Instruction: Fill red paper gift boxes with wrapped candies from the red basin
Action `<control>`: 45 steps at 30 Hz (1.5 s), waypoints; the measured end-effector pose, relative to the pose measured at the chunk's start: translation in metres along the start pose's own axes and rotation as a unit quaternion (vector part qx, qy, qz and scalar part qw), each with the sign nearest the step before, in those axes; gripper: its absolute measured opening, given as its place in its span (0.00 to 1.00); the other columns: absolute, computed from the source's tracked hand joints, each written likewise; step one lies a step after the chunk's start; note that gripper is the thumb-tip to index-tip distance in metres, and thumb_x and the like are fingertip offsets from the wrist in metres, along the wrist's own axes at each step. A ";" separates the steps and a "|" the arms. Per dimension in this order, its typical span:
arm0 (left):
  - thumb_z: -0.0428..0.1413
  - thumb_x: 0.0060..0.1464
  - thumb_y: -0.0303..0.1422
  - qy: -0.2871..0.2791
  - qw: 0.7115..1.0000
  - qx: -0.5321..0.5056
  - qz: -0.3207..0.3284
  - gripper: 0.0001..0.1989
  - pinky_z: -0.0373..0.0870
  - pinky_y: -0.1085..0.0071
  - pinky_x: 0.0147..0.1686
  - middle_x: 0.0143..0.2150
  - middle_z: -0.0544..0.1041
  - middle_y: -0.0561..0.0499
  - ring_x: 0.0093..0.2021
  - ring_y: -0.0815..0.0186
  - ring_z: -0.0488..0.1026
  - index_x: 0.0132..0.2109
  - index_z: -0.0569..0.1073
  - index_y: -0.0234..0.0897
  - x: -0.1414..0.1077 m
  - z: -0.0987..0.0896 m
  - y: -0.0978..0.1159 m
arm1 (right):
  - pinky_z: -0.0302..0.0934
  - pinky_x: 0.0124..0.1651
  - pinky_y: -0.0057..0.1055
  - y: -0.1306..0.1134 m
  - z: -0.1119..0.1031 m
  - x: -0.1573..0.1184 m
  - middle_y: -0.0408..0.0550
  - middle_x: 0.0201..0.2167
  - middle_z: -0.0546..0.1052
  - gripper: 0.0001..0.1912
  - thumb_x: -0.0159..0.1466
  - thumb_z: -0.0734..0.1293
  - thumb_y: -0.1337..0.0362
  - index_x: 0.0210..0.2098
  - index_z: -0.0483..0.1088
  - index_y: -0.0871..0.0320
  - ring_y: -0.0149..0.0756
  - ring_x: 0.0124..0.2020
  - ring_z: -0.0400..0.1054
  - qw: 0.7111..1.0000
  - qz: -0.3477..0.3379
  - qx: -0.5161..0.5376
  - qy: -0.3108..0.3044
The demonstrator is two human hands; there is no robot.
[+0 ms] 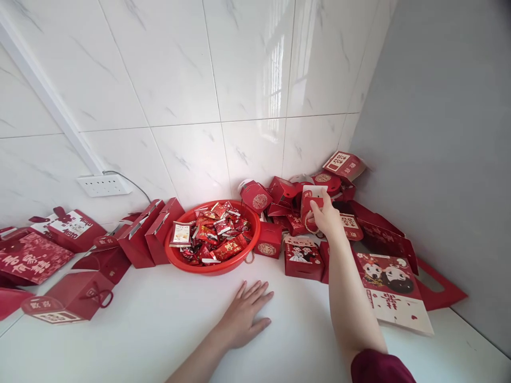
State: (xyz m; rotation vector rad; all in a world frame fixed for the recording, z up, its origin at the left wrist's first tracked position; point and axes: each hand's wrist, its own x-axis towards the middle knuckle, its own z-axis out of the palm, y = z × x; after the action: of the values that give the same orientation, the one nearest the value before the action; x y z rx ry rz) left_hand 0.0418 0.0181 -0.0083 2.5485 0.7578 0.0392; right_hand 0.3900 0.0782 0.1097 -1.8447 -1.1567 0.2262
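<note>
My left hand [248,315] lies flat on the white tabletop with its fingers spread, holding nothing. It is in front of a red plastic basin [215,270] heaped with wrapped candies [213,234]. My right hand [328,215] reaches out to the pile of red gift boxes at the back right. Its thumb and index finger are closed on a small red gift box [306,201] with a whitish upper part. The other fingers of that hand are partly hidden. Near that wrist stands a red box with a cartoon couple [303,257], and another small red box [268,242] is beside the basin.
Red boxes [138,239] stand left of the basin, and a box with a cord handle [75,298] lies at the front left. On the right, a large printed bag [395,292] lies by a grey panel [447,159]. A power strip [104,185] is on the tiled wall.
</note>
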 end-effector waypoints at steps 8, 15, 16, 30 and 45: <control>0.50 0.64 0.48 -0.004 1.000 -0.019 0.003 0.35 0.39 0.40 0.72 0.75 0.45 0.58 0.75 0.56 0.42 0.72 0.43 0.64 0.001 0.001 -0.006 | 0.61 0.43 0.41 0.029 -0.001 0.014 0.57 0.36 0.81 0.24 0.67 0.57 0.47 0.49 0.72 0.58 0.52 0.39 0.74 0.997 0.020 -0.052 0.048; 0.50 0.66 0.43 0.015 1.000 -0.014 0.013 0.31 0.38 0.42 0.72 0.75 0.48 0.54 0.75 0.54 0.44 0.72 0.50 0.55 -0.001 -0.001 -0.003 | 0.55 0.37 0.34 0.012 -0.031 -0.011 0.51 0.29 0.77 0.23 0.67 0.59 0.44 0.32 0.71 0.56 0.44 0.32 0.68 0.992 -0.004 -0.039 0.116; 0.50 0.66 0.44 0.012 1.000 -0.018 0.009 0.31 0.38 0.42 0.72 0.75 0.48 0.54 0.75 0.54 0.45 0.72 0.51 0.55 0.000 -0.002 -0.001 | 0.54 0.36 0.33 0.005 -0.036 -0.018 0.48 0.26 0.76 0.22 0.67 0.60 0.44 0.30 0.70 0.56 0.41 0.30 0.66 0.992 -0.023 -0.019 0.125; 0.46 0.58 0.27 0.106 0.952 0.048 -0.282 0.13 0.66 0.69 0.32 0.32 0.80 0.50 0.33 0.59 0.77 0.36 0.76 0.39 -0.061 -0.113 0.031 | 0.57 0.35 0.26 -0.073 -0.019 -0.093 0.41 0.29 0.75 0.04 0.65 0.66 0.66 0.33 0.72 0.57 0.31 0.30 0.67 0.848 -0.323 0.014 -0.419; 0.63 0.55 0.41 0.156 0.986 0.010 -0.052 0.12 0.73 0.65 0.44 0.45 0.74 0.49 0.45 0.60 0.73 0.45 0.79 0.44 -0.049 -0.092 0.085 | 0.63 0.48 0.34 -0.090 0.029 -0.131 0.53 0.49 0.79 0.12 0.66 0.67 0.65 0.48 0.76 0.59 0.45 0.49 0.74 0.848 -0.306 -0.210 -0.378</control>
State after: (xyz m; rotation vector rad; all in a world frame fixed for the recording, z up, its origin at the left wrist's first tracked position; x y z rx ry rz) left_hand 0.0292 -0.0293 0.1169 2.5493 1.0108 0.4052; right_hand 0.2470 0.0044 0.1245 -1.6527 -2.4488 0.3650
